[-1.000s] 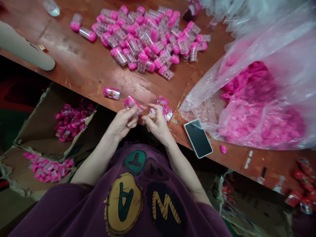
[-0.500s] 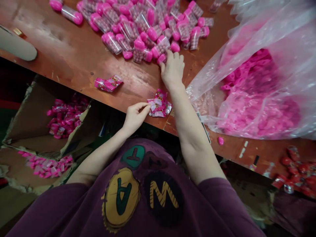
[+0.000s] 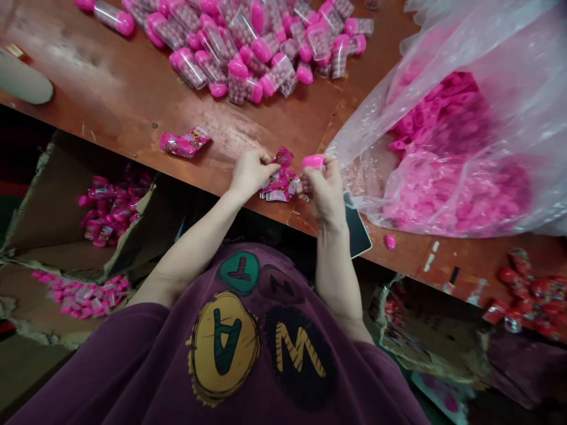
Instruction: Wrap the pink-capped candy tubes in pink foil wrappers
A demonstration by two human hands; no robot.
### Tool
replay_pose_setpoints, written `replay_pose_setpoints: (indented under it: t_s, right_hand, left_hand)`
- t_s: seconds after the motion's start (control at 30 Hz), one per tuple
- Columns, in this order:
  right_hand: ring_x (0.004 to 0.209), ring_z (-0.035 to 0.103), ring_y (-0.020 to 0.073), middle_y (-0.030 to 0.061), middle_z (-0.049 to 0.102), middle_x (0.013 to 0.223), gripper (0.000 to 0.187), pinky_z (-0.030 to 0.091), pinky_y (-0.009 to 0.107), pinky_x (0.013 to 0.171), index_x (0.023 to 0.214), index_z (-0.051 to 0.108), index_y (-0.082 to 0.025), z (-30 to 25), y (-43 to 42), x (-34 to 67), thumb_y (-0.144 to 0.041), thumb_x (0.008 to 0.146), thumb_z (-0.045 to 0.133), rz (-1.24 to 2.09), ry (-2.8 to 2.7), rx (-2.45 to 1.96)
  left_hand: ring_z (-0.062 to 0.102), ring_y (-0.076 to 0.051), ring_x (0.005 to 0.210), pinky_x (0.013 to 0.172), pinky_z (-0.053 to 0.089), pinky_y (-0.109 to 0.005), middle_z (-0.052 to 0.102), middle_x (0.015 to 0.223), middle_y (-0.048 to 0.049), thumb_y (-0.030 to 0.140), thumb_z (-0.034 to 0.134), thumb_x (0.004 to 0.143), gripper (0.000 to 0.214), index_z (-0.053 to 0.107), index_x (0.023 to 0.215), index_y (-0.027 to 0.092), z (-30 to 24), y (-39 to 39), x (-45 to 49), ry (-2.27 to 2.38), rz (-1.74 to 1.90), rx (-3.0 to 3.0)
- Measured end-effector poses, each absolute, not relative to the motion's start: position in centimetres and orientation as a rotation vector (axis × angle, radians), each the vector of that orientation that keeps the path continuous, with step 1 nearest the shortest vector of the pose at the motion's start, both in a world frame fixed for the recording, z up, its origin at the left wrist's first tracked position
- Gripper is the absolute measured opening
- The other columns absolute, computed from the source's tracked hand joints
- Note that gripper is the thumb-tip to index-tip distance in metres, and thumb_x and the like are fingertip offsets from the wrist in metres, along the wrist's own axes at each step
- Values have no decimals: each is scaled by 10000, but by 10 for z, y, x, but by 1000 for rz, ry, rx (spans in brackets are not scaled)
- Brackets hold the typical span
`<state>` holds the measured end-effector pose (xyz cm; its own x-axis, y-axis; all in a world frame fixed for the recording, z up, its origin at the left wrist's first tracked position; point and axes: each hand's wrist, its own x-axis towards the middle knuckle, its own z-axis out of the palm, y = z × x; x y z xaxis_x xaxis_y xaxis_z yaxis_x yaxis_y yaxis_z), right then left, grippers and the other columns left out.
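Observation:
My left hand [image 3: 250, 173] is closed in a pinch on a pink printed wrapper [image 3: 282, 157] lifted off a small stack of wrappers [image 3: 278, 185] at the table's near edge. Beside it my right hand [image 3: 325, 188] grips a small clear tube with a pink cap [image 3: 312, 162]; the tube body is mostly hidden by my fingers. A wrapped tube [image 3: 183, 143] lies alone on the brown table [image 3: 115, 94] to the left. Further back spreads a pile of several pink-capped tubes [image 3: 248, 41].
A large clear plastic bag of pink caps [image 3: 447, 147] fills the right side. A dark phone [image 3: 357, 229] lies at the table edge under my right wrist, a loose pink cap [image 3: 390, 241] beside it. Cardboard boxes with wrapped tubes [image 3: 106, 206] stand below left.
My right hand has come back from the pile with a pink-capped tube. My left hand has lifted one wrapper off the stack.

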<state>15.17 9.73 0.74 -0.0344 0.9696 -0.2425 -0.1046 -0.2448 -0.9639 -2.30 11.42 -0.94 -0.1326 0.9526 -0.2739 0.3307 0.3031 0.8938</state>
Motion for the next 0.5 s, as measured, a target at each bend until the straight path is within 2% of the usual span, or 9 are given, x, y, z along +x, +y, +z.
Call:
replay_pose_setpoints:
  t_s: [0.13,0.27,0.33,0.43,0.5]
  right_hand:
    - [454,502,43,-89,717,820,428,385,184,413,1046,439,-288,-2,73,135,-431,840,786,1531,-965,-1275]
    - [453,502,48,-52,762,893,460,360,185,387,1067,417,-288,-9,71,130,-430,846,794,1532,-951,-1328]
    - [461,477,46,-48,754,894,492,357,190,404,1099,422,-287,-8,73,131,-457,852,812,1546,-952,-1295]
    - [565,526,61,-48,697,931,602,433,206,487,1177,454,-295,-6,75,129,-524,814,877,1506,-965,-1210]
    - [685,587,86,-42,652,967,667,505,225,575,1208,487,-303,-4,75,126,-548,766,922,1442,-993,-1179]
  left_hand:
    - [416,-93,558,585,299,-283,491,543,45,115,795,772,343,577,513,164,-12,114,-33,1607,959,1098]
    - [457,-81,561,580,329,-248,545,552,39,83,775,795,289,654,540,148,4,103,-46,1541,1096,1006]
    - [413,-64,507,528,301,-236,533,540,46,112,805,811,248,694,593,151,16,94,-49,1528,1180,854]
    - [265,-36,422,439,170,-234,423,499,77,219,875,823,231,713,669,159,33,78,-44,1417,1187,596]
    - [243,-23,410,419,145,-220,404,513,85,252,903,814,247,709,697,155,39,67,-37,1288,1144,499]
